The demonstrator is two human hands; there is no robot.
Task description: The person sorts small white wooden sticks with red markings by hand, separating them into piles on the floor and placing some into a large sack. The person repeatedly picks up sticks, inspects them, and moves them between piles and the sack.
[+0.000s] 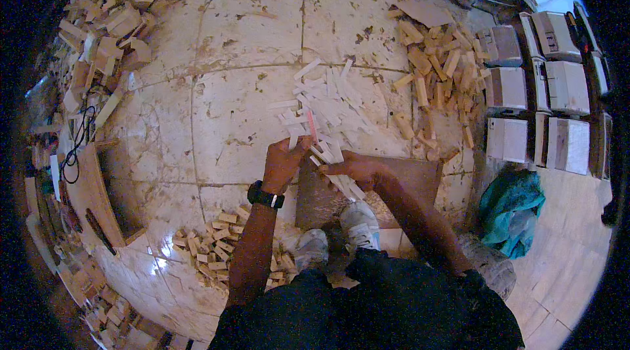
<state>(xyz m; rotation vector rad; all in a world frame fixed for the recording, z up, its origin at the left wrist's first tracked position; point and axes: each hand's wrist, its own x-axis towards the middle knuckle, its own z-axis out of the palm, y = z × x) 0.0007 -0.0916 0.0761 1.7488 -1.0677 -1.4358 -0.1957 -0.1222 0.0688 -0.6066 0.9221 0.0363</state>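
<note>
White strips [326, 152] are held in both hands' closed fingers, with wood-block piles [438, 68] scattered on the surrounding floor [230, 114].

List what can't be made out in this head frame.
- Left hand fingertips: hidden behind the white strips it holds.
- Right hand grip: strips cover the fingers.
- Brown board: partly hidden by arm and shoes.
- Boxes at right: bent and cut by the fisheye rim.
- Wood scraps at left: too small to tell apart.
</note>
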